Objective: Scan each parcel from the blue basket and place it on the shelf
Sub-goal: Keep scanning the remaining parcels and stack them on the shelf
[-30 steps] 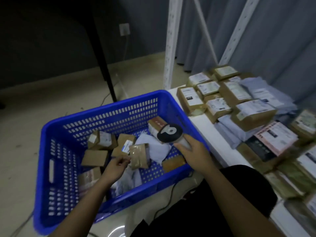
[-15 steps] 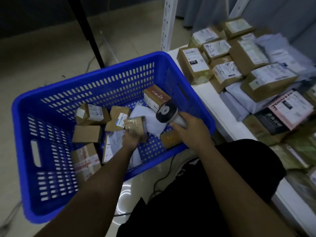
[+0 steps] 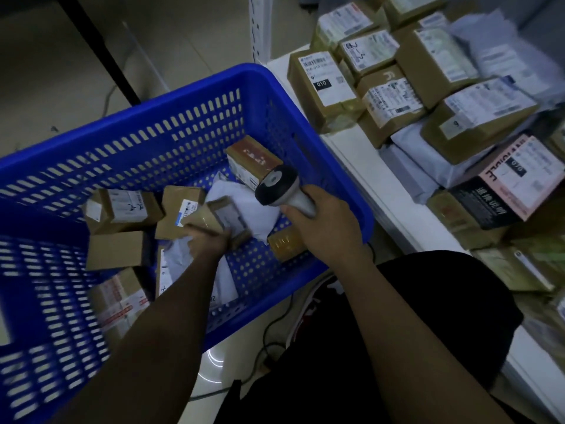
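The left hand (image 3: 208, 240) had its fingers curled round a small taped parcel (image 3: 223, 218), lifting it just above the others in the basket (image 3: 171, 117); the right hand (image 3: 324, 224) was wrapped round the grip of the scanner (image 3: 281, 188), whose head pointed down and left toward that parcel, close beside it but not touching; motion blur hid whether a label faced the scanner. Around the held parcel lay more boxes, a white mailer (image 3: 244, 206) beneath it and a red-topped box (image 3: 253, 160) just behind the scanner's head; the shelf (image 3: 360, 166), just right of the basket, was already crowded with labelled parcels (image 3: 391, 102).

The scan could well fail; the parcel was tilted and moving, and glossy tape over it might throw glare, or the barcode might sit on a hidden face. The scanner might also read a neighbouring label, since other parcels lay right behind the target. The left grip looked to be at one end only, so the parcel might slip back into the basket.

Against half a second earlier, the parcel had tipped further toward the scanner; the scanner's head had turned down toward it; the view had dropped and closed in on the basket.
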Demonstrator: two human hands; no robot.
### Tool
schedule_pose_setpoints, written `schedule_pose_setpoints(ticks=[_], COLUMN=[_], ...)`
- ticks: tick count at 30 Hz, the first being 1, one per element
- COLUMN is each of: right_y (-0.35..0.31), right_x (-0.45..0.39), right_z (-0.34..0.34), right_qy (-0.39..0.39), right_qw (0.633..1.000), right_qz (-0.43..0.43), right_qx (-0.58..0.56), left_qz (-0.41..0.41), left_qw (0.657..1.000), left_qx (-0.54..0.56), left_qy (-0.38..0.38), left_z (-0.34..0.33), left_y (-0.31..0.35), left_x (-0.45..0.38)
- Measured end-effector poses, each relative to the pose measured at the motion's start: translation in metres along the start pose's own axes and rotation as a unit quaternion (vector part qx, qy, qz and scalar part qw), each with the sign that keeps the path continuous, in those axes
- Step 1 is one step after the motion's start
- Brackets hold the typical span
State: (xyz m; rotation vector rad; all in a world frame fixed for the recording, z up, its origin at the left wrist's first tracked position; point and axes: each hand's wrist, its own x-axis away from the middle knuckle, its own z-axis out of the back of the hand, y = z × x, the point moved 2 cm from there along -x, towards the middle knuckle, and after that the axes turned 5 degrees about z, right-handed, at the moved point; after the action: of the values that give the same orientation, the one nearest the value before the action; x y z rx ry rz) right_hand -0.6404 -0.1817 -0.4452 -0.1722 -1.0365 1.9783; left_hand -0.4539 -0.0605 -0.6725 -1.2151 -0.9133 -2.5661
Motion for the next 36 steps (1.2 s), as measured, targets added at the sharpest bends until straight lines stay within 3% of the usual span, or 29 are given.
schedule_pose_setpoints(ticks=[2,4,11,18,21,25,28,30,32,36], right_y=[-0.001,0.0,-0.005,-0.01,-0.011,-0.007,-0.005,-0.004,-0.003,0.003], right_x=[-0.004,-0.008,-0.015,-0.004,-0.001,0.001,0.005,0.007,0.008,0.008], right_z=[0.0,-0.001,-0.006,0.001,0.008,0.015,0.015,0.014,0.011,0.004], right_qy=[0.024,0.046,0.091,0.131,0.164,0.111,0.078,0.089,0.104,0.137], right_qw=[0.999,0.992,0.955,0.931,0.921,0.915,0.919,0.928,0.93,0.934], right_qz=[-0.03,-0.061,-0.078,-0.076,-0.087,-0.093,-0.079,-0.074,-0.07,-0.082], right_qx=[-0.034,-0.097,-0.271,-0.331,-0.341,-0.376,-0.379,-0.355,-0.346,-0.321], left_qz=[0.04,0.061,-0.088,-0.177,-0.203,-0.217,-0.202,-0.211,-0.169,-0.006], left_qw=[0.978,0.929,0.879,0.902,0.898,0.883,0.905,0.924,0.91,0.865], left_qx=[0.183,0.307,0.323,0.236,0.171,0.119,0.163,0.237,0.351,0.454], left_qy=[-0.093,-0.196,-0.339,-0.316,-0.352,-0.398,-0.339,-0.216,-0.142,-0.215], left_z=[0.008,0.018,0.049,0.063,0.074,0.093,0.098,0.093,0.082,0.056], left_y=[0.01,0.019,0.035,0.056,0.066,0.079,0.087,0.087,0.083,0.08], left_x=[0.017,0.04,0.102,0.144,0.153,0.169,0.177,0.179,0.181,0.197])
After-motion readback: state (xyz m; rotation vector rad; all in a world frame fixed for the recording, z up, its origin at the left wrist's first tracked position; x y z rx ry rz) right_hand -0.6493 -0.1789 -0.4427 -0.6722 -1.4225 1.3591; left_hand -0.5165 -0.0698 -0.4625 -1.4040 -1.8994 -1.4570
